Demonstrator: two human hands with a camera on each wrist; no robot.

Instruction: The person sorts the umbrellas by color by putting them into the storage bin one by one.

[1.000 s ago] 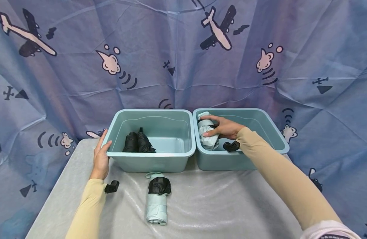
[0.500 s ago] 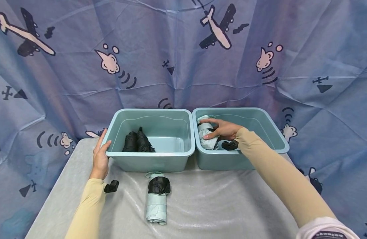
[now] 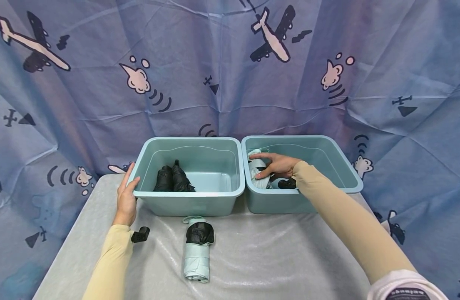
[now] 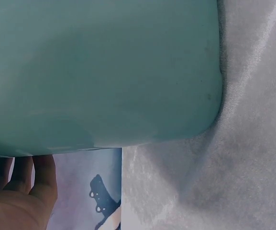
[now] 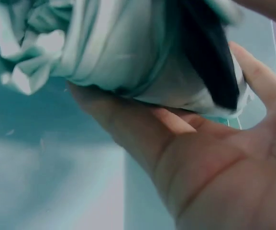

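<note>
Lower than a second ago, one green umbrella is at the left in the right bin. The right hand grips it with its fingers. The left hand touches the left bin, fingers straight. Two black umbrellas lie inside; a second green umbrella lies nearer, on the desk.

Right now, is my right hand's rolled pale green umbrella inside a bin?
Inside the right teal plastic bin: the head view shows the umbrella within its rim, right hand holding it.
</note>
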